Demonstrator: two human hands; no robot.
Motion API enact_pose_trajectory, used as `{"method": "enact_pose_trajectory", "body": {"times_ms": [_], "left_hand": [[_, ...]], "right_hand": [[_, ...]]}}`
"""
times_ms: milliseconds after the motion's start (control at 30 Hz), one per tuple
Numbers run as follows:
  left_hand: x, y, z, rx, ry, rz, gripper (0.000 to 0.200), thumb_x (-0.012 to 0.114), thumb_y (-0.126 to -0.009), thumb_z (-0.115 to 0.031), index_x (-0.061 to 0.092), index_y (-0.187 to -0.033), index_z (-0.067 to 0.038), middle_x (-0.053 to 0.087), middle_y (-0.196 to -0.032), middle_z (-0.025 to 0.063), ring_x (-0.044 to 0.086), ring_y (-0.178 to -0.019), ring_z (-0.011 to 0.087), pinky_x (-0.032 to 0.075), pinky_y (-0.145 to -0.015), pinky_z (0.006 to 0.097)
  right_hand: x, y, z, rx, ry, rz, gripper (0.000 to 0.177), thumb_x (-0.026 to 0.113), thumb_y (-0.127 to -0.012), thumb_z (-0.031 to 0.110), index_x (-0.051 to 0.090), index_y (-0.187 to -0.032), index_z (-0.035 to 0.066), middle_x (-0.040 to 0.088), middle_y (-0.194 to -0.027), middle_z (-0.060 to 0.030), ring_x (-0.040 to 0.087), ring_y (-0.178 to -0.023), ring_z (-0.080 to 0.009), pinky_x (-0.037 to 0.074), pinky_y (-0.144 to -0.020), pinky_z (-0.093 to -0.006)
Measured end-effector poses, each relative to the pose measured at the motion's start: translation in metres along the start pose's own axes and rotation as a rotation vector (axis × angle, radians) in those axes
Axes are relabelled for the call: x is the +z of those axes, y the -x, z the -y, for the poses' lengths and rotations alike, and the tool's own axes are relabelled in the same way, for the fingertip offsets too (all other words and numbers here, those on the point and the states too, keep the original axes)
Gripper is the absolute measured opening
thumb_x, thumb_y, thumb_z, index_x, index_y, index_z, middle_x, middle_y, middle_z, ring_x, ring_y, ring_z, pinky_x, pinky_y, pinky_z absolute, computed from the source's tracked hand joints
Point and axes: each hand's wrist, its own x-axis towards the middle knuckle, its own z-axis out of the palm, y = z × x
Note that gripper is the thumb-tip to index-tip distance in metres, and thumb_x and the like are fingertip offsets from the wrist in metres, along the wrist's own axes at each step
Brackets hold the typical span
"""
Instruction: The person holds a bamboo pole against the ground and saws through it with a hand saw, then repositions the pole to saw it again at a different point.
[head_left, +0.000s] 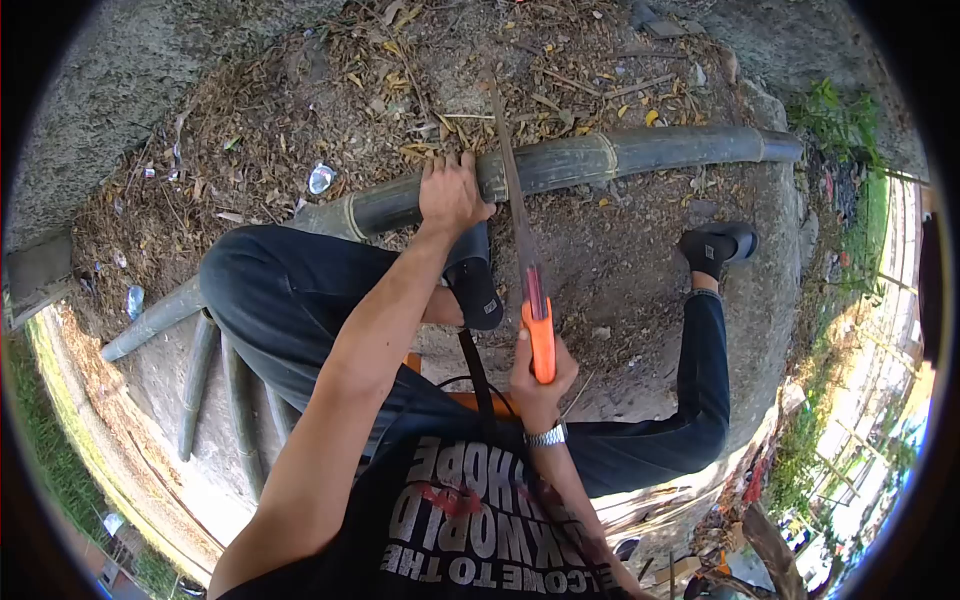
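Note:
A long, thick bamboo pole (pixel 690 150) runs across the view, dark green-grey with pale rings at its joints. My left hand (pixel 453 195) presses down on the pole, its fingers curled over the far side. In my right hand (pixel 545 375) is the orange handle of a hand saw (pixel 523 230). The saw's long, narrow blade crosses over the pole just right of my left hand, its tip pointing away from me. My left foot (pixel 478 290) is tucked close to the pole below my left hand.
Several cut bamboo lengths (pixel 240 400) lie at the left behind my bent knee. Dry leaves and bits of litter, including a crumpled clear plastic cup (pixel 321 179), cover the dirt ground. My right foot (pixel 715 250) stands at the right. Concrete walls (pixel 90 130) border the far side.

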Motion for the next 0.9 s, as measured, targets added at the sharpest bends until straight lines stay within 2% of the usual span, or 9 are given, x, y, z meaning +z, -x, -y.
{"method": "enact_pose_trajectory", "body": {"times_ms": [100,267,433,500,567,633,700,800,900], "left_hand": [[-0.014,-0.010,0.001,-0.029,0.041,0.149,0.081,0.094,-0.063,-0.047,0.063,-0.126,-0.006,0.073,-0.117,0.0195,0.070,-0.117,0.0375,0.055,-0.103,0.0475],[0.001,-0.005,0.003,0.087,-0.025,-0.161,0.088,0.094,-0.061,-0.051,0.062,-0.128,-0.004,0.074,-0.119,0.0220,0.073,-0.113,0.0392,0.059,-0.097,0.0456],[-0.026,-0.018,-0.007,-0.054,0.005,0.250,0.084,0.092,-0.066,-0.049,0.060,-0.127,-0.001,0.071,-0.130,0.0226,0.071,-0.120,0.0361,0.059,-0.097,0.0467],[-0.033,-0.021,-0.009,-0.070,0.003,0.387,0.082,0.088,-0.070,-0.054,0.061,-0.126,-0.001,0.071,-0.127,0.0220,0.072,-0.116,0.0373,0.061,-0.089,0.0463],[-0.028,-0.033,-0.015,-0.058,-0.027,0.348,0.081,0.085,-0.072,-0.058,0.063,-0.124,0.000,0.073,-0.121,0.0217,0.073,-0.113,0.0380,0.061,-0.090,0.0463],[0.010,-0.010,0.000,0.071,-0.067,-0.082,0.078,0.085,-0.073,-0.058,0.064,-0.123,-0.001,0.074,-0.116,0.0227,0.073,-0.111,0.0390,0.061,-0.091,0.0477],[0.003,-0.003,-0.001,0.127,-0.097,-0.025,0.078,0.083,-0.076,-0.058,0.064,-0.125,-0.001,0.074,-0.116,0.0239,0.072,-0.112,0.0402,0.059,-0.095,0.0489],[-0.010,-0.015,-0.004,-0.022,-0.072,0.257,0.077,0.081,-0.080,-0.057,0.063,-0.129,0.000,0.071,-0.125,0.0236,0.069,-0.119,0.0420,0.055,-0.103,0.0497],[0.014,-0.011,0.000,0.097,-0.116,-0.067,0.071,0.079,-0.083,-0.053,0.063,-0.127,0.000,0.071,-0.124,0.0245,0.069,-0.118,0.0434,0.054,-0.104,0.0518]], "right_hand": [[0.023,-0.036,0.013,0.027,0.050,0.040,0.017,0.078,-0.092,0.014,0.069,-0.087,0.000,0.062,-0.062,-0.0113,0.065,-0.052,-0.0245,0.048,-0.052,-0.0380],[-0.019,0.025,0.012,-0.079,0.002,0.004,0.015,0.080,-0.088,0.011,0.069,-0.086,0.000,0.067,-0.071,-0.0165,0.068,-0.058,-0.0328,0.050,-0.054,-0.0407],[0.042,-0.076,0.043,-0.085,-0.031,-0.019,0.024,0.082,-0.092,0.016,0.064,-0.083,0.002,0.066,-0.070,-0.0218,0.069,-0.061,-0.0409,0.051,-0.054,-0.0445],[0.008,-0.013,0.038,-0.095,0.012,0.042,0.014,0.080,-0.090,0.011,0.073,-0.099,0.001,0.075,-0.082,-0.0153,0.071,-0.062,-0.0322,0.055,-0.063,-0.0385],[-0.013,-0.005,0.038,-0.158,0.028,-0.008,0.021,0.079,-0.089,0.010,0.076,-0.108,0.001,0.078,-0.091,-0.0165,0.073,-0.065,-0.0318,0.058,-0.068,-0.0375],[-0.024,0.016,0.037,-0.196,0.083,0.053,0.038,0.076,-0.082,0.005,0.074,-0.120,0.002,0.076,-0.095,-0.0182,0.075,-0.077,-0.0397,0.061,-0.067,-0.0415],[0.023,-0.025,0.020,0.023,0.019,0.143,0.041,0.076,-0.078,0.006,0.074,-0.119,0.003,0.076,-0.095,-0.0168,0.075,-0.077,-0.0372,0.062,-0.067,-0.0428],[0.018,-0.029,0.021,-0.030,0.037,0.169,0.038,0.078,-0.077,0.010,0.076,-0.114,0.003,0.075,-0.090,-0.0138,0.075,-0.075,-0.0333,0.062,-0.069,-0.0450],[-0.038,0.020,0.018,-0.225,0.093,0.067,0.030,0.078,-0.081,0.012,0.075,-0.109,0.002,0.075,-0.087,-0.0153,0.073,-0.067,-0.0344,0.059,-0.062,-0.0436]]}}
